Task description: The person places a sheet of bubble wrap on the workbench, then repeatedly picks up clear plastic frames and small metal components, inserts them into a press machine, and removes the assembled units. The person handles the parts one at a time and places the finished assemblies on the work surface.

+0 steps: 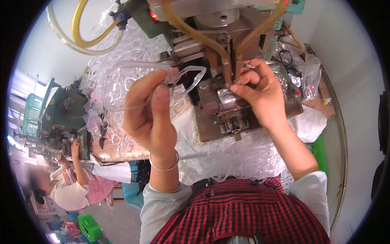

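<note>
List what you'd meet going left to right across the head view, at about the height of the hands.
green machine → pile of clear plastic pieces → left hand → clear frame → metal press → right hand → plastic bags

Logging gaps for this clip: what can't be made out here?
- Head view: what the right hand fingertips press on the machine's metal block; fingers cover it.
- Clear plastic frame in the left hand: exact shape lost against the clear plastic pile.
- Machine top: cut off by the edge.
</note>
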### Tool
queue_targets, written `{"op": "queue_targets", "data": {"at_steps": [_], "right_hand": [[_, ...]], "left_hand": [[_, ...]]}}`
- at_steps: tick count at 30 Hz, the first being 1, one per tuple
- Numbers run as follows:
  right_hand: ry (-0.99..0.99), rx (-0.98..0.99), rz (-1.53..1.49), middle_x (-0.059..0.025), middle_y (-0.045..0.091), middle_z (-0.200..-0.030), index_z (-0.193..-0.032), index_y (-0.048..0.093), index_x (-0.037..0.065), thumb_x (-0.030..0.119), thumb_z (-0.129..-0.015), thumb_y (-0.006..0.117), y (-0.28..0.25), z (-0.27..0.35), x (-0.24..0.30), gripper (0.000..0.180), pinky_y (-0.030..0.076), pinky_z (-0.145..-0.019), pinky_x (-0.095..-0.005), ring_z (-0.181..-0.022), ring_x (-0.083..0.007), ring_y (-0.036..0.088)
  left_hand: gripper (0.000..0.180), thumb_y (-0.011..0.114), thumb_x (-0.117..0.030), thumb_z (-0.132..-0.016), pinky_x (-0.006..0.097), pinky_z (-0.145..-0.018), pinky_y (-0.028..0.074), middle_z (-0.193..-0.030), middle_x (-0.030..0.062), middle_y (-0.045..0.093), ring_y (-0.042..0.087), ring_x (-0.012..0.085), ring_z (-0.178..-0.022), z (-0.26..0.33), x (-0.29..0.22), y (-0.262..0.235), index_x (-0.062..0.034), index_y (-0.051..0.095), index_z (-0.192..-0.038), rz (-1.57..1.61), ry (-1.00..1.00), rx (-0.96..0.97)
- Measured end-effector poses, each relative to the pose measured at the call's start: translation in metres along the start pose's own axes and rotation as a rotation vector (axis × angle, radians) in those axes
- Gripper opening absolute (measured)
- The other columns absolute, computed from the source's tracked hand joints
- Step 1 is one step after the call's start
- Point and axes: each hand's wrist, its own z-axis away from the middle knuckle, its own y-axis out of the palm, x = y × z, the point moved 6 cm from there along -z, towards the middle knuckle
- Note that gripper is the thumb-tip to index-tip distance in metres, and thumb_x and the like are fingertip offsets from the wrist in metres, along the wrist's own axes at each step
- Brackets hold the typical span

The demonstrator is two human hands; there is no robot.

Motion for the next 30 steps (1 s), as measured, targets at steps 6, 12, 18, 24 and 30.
{"op": "queue_targets", "data": {"at_steps": [6,12,18,24,30], "right_hand": [[0.282,0.074,-0.297,-0.0136,0.056,-0.138,-0.143,0.046,-0.01,-0.008,-0.072,0.061,0.006,0.031,0.043,0.072,0.042,-0.105,-0.0342,-0.127,-0.0239,0.052],[-0.043,-0.086,0.793,-0.0217,0.071,-0.114,-0.117,0.07,0.002,0.003,-0.086,0.066,-0.075,0.035,0.006,0.031,0.052,-0.095,-0.0384,-0.109,-0.0347,0.068],[-0.128,-0.133,1.004,-0.017,0.073,-0.107,-0.113,0.071,0.003,0.001,-0.089,0.064,-0.124,0.058,-0.018,0.025,0.053,-0.091,-0.0362,-0.101,-0.0305,0.071],[0.021,-0.328,0.929,-0.0143,0.073,-0.103,-0.106,0.072,0.001,0.002,-0.088,0.068,-0.164,0.037,-0.028,0.019,0.051,-0.096,-0.035,-0.098,-0.0275,0.069],[-0.214,-0.148,1.322,-0.0157,0.066,-0.096,-0.094,0.074,0.006,0.007,-0.078,0.076,-0.133,0.05,-0.039,0.016,0.05,-0.091,-0.0463,-0.1,-0.0379,0.061]], "left_hand": [[0.013,0.07,-0.001,-0.089,0.035,-0.09,0.053,-0.103,0.0125,0.075,0.069,0.0245,-0.097,0.013,-0.008,0.006,0.0,0.074,-0.101,-0.042,0.017,0.221],[0.022,0.079,-0.012,-0.071,0.043,-0.092,0.055,-0.11,-0.0027,0.075,0.056,0.0218,-0.097,0.066,-0.01,0.054,-0.0155,0.08,-0.093,-0.253,0.289,0.543],[0.031,0.075,-0.011,-0.067,0.045,-0.099,0.053,-0.115,-0.0057,0.071,0.054,0.0228,-0.098,0.071,-0.007,0.068,-0.019,0.079,-0.097,-0.33,0.239,0.664],[0.038,0.075,-0.008,-0.07,0.043,-0.103,0.051,-0.113,-0.0057,0.072,0.058,0.0224,-0.09,0.055,-0.005,0.068,-0.0198,0.08,-0.105,-0.251,0.104,0.82],[0.033,0.076,-0.008,-0.075,0.044,-0.104,0.051,-0.115,-0.0063,0.074,0.06,0.021,-0.089,0.06,-0.001,0.062,-0.0227,0.081,-0.104,-0.231,0.071,0.768]]}}
